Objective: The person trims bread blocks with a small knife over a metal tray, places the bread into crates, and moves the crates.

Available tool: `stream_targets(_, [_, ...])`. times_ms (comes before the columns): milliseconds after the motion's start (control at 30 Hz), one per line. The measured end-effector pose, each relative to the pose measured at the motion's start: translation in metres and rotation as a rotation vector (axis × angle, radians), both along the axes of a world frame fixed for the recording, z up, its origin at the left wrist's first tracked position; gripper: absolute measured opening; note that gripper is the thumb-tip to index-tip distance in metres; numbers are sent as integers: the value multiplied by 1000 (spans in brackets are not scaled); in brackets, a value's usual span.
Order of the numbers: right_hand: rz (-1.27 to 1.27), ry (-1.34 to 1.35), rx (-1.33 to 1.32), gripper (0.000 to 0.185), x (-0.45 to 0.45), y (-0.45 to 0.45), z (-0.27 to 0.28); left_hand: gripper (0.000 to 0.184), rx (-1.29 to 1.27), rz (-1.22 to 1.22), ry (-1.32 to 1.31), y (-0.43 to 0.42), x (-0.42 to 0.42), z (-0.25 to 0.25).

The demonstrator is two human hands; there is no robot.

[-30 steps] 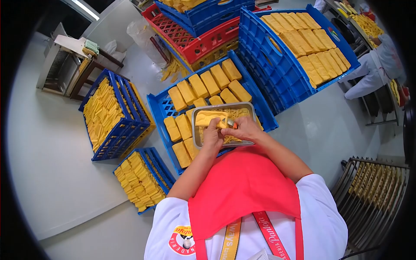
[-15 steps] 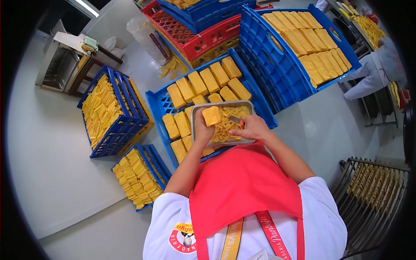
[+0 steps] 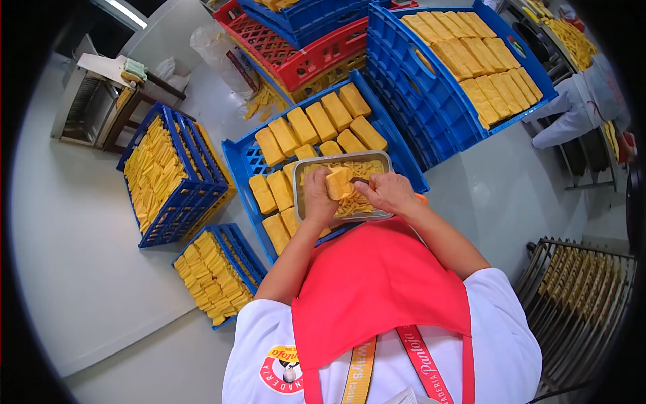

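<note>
My left hand (image 3: 318,195) is closed around a yellow bread loaf (image 3: 338,184), holding it over a metal pan. In my right hand (image 3: 392,194) is a knife (image 3: 362,181), its blade against the loaf's right side; the end of an orange handle (image 3: 422,198) sticks out behind the palm. Thin yellow trimmings (image 3: 354,205) lie in the pan (image 3: 299,204) beneath both hands. The pan rests above a blue crate (image 3: 235,168) holding rows of yellow loaves (image 3: 303,126).
Tilted blue crates (image 3: 431,121) with loaves stand at the upper right, beside red crates (image 3: 309,64). Leftward are crates of yellow slices (image 3: 156,161) and a slicing machine (image 3: 87,101). A rack (image 3: 579,289) stands right; another person (image 3: 585,101) is at the upper right.
The knife has moved from just right of the loaf to against it, as my right hand shifted and turned. The loaf's cut, paler face now shows toward the camera.
</note>
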State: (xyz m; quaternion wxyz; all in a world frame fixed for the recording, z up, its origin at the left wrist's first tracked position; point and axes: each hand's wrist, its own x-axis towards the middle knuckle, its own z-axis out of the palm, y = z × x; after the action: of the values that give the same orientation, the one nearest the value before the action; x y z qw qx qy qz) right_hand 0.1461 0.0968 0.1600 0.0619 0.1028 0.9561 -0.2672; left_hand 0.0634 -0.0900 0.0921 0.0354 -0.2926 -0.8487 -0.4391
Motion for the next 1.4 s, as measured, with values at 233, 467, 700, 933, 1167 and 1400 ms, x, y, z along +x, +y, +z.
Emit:
stream_targets(233, [-115,-161,-191,68,2,-4,3,75,-38,-31,-69,3,10,14])
stream_targets(467, [-48,-218,-220,66,6,2,4,90,1,-221,-550,-9,13,11])
stream_targets(700, [-68,-234,-187,65,10,-3,6,87,66,-220,-303,-5,24,1])
stream_targets(933, [-123,-194,-250,66,15,-11,-1,72,0,-20,85,5,35,0])
stream_targets(1167, [-327,-428,-696,73,14,-14,-34,68,-9,6,160,8,36,2])
stream_targets(1400, [-386,-408,-816,71,16,1,-29,77,-271,-93,-60,0,24,15])
